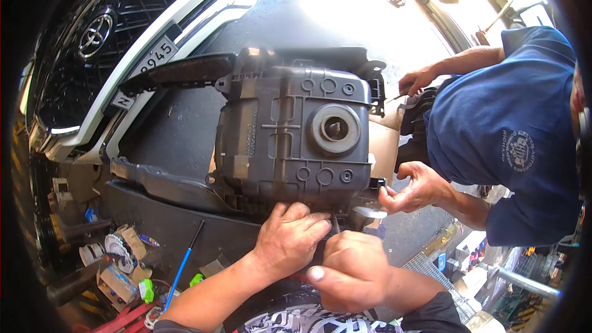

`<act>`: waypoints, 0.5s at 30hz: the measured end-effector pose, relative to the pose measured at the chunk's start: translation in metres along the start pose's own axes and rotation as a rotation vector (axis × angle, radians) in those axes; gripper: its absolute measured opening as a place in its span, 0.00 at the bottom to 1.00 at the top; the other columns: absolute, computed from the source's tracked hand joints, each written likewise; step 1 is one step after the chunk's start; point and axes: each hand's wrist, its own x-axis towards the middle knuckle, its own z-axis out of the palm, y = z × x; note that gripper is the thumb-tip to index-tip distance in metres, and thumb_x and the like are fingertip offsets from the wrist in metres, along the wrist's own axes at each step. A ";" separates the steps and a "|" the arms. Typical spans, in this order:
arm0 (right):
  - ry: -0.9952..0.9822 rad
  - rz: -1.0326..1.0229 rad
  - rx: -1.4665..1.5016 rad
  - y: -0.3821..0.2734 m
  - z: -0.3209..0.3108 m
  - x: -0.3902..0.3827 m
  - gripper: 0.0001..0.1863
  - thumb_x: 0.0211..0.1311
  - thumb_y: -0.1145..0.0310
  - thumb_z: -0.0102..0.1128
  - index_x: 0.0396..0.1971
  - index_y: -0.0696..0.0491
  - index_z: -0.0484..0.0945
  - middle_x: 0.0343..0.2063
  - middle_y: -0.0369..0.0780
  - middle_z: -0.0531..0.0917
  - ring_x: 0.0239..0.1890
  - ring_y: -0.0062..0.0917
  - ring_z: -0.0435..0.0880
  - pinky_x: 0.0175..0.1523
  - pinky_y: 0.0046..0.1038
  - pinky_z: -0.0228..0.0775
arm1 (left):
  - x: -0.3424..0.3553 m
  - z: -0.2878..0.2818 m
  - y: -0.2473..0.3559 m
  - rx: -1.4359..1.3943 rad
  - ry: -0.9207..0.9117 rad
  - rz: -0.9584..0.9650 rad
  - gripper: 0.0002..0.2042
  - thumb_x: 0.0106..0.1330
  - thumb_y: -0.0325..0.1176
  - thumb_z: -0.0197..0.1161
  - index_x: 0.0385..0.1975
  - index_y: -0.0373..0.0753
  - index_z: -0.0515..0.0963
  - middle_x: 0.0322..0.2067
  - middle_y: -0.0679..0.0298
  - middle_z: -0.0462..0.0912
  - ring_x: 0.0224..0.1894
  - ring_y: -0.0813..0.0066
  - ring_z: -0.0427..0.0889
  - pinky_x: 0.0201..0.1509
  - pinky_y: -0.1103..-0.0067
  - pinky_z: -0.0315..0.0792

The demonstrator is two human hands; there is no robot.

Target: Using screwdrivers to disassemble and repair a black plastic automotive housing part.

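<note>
A large black plastic housing (259,123) with ribs and a round, ringed opening (335,128) lies in front of me, two long arms reaching left from it. At its near edge, my left hand (287,234) is closed, fingers curled against the rim. My right hand (354,268) is a fist just right of it, around a tool whose thin metal shaft (336,225) points at that edge; the fist hides its handle. Across from me at the right, a co-worker's hand (413,188) touches the housing's corner tab. The co-worker's other hand (419,80) holds a thin tool near the far corner.
A white car front with a black grille (123,12) stands at the left. A blue rod (185,265) leans at the lower left, near boxes and loose parts (117,271). The co-worker in a dark blue shirt (493,129) sits at the right, with a wire rack (441,277) below.
</note>
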 end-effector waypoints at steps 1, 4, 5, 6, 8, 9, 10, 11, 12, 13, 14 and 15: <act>-0.058 -0.009 -0.043 -0.001 0.001 -0.001 0.23 0.46 0.80 0.65 0.47 0.59 0.79 0.21 0.35 0.75 0.18 0.26 0.74 0.23 0.27 0.67 | -0.001 -0.002 0.000 0.005 0.001 0.014 0.06 0.55 0.32 0.62 0.32 0.45 0.80 0.41 0.72 0.87 0.42 0.72 0.79 0.45 0.72 0.67; 0.038 0.003 -0.078 0.004 0.012 0.013 0.27 0.41 0.81 0.65 0.48 0.59 0.80 0.20 0.36 0.75 0.17 0.26 0.73 0.22 0.27 0.65 | -0.002 -0.006 -0.002 -0.050 0.033 0.033 0.08 0.54 0.38 0.63 0.32 0.45 0.80 0.39 0.71 0.86 0.41 0.72 0.78 0.45 0.72 0.67; 0.058 0.029 -0.110 0.007 0.011 0.021 0.28 0.39 0.82 0.65 0.48 0.60 0.80 0.19 0.36 0.74 0.16 0.27 0.73 0.22 0.27 0.65 | -0.002 -0.006 -0.003 -0.051 0.029 0.042 0.08 0.54 0.38 0.63 0.32 0.45 0.80 0.39 0.71 0.86 0.41 0.72 0.78 0.45 0.72 0.67; 0.050 0.021 -0.143 0.007 0.013 0.027 0.28 0.39 0.81 0.65 0.48 0.60 0.81 0.17 0.36 0.72 0.15 0.27 0.72 0.20 0.27 0.64 | -0.003 -0.005 -0.003 -0.009 -0.027 0.019 0.09 0.54 0.39 0.63 0.33 0.45 0.80 0.36 0.71 0.85 0.41 0.71 0.78 0.45 0.72 0.67; 0.019 0.071 -0.159 0.019 0.011 0.032 0.26 0.39 0.81 0.65 0.47 0.60 0.81 0.16 0.36 0.72 0.15 0.27 0.73 0.20 0.27 0.64 | -0.004 -0.002 -0.005 0.006 -0.103 -0.076 0.10 0.53 0.40 0.66 0.33 0.45 0.80 0.31 0.68 0.81 0.42 0.66 0.79 0.46 0.67 0.69; -0.019 0.123 -0.179 0.024 0.010 0.036 0.25 0.40 0.81 0.64 0.45 0.60 0.81 0.16 0.36 0.72 0.15 0.27 0.73 0.19 0.27 0.64 | -0.003 -0.003 -0.003 -0.361 -0.057 -0.263 0.11 0.56 0.37 0.65 0.38 0.44 0.81 0.38 0.67 0.83 0.47 0.62 0.80 0.53 0.63 0.69; -0.008 0.149 -0.151 0.027 0.010 0.043 0.21 0.42 0.81 0.63 0.43 0.60 0.82 0.16 0.37 0.73 0.14 0.28 0.74 0.18 0.29 0.65 | 0.000 -0.002 -0.005 -0.362 -0.065 -0.278 0.11 0.56 0.37 0.65 0.38 0.44 0.81 0.38 0.67 0.83 0.47 0.62 0.80 0.53 0.63 0.69; -0.042 0.184 -0.122 0.025 0.006 0.050 0.19 0.43 0.83 0.60 0.40 0.60 0.81 0.17 0.39 0.75 0.16 0.30 0.76 0.21 0.30 0.68 | 0.004 -0.001 -0.009 -0.315 -0.014 -0.130 0.13 0.57 0.35 0.65 0.42 0.44 0.80 0.42 0.66 0.83 0.51 0.61 0.79 0.55 0.63 0.69; -0.029 0.205 -0.087 0.027 0.007 0.053 0.18 0.44 0.84 0.58 0.40 0.61 0.81 0.18 0.41 0.76 0.17 0.32 0.78 0.23 0.30 0.70 | 0.003 0.000 -0.010 -0.267 0.036 0.017 0.16 0.57 0.34 0.65 0.46 0.43 0.80 0.45 0.66 0.83 0.54 0.60 0.78 0.58 0.62 0.68; -0.015 0.221 -0.055 0.033 0.007 0.055 0.17 0.45 0.85 0.56 0.39 0.61 0.81 0.20 0.42 0.78 0.18 0.33 0.80 0.25 0.30 0.72 | 0.003 -0.004 -0.005 -0.140 0.026 -0.029 0.20 0.59 0.33 0.64 0.53 0.44 0.78 0.50 0.66 0.83 0.60 0.62 0.75 0.62 0.65 0.66; -0.021 0.244 -0.050 0.035 0.007 0.056 0.16 0.47 0.86 0.53 0.38 0.61 0.81 0.23 0.45 0.81 0.21 0.35 0.82 0.28 0.30 0.75 | 0.006 -0.006 -0.001 -0.240 0.036 -0.100 0.18 0.58 0.32 0.63 0.51 0.44 0.79 0.49 0.66 0.82 0.59 0.63 0.75 0.59 0.65 0.66; -0.046 0.264 -0.048 0.034 0.005 0.058 0.15 0.49 0.87 0.52 0.37 0.62 0.81 0.23 0.46 0.82 0.22 0.35 0.83 0.30 0.30 0.75 | 0.009 -0.007 0.001 -0.340 0.048 -0.171 0.17 0.58 0.31 0.63 0.49 0.44 0.80 0.49 0.66 0.82 0.57 0.64 0.75 0.57 0.65 0.67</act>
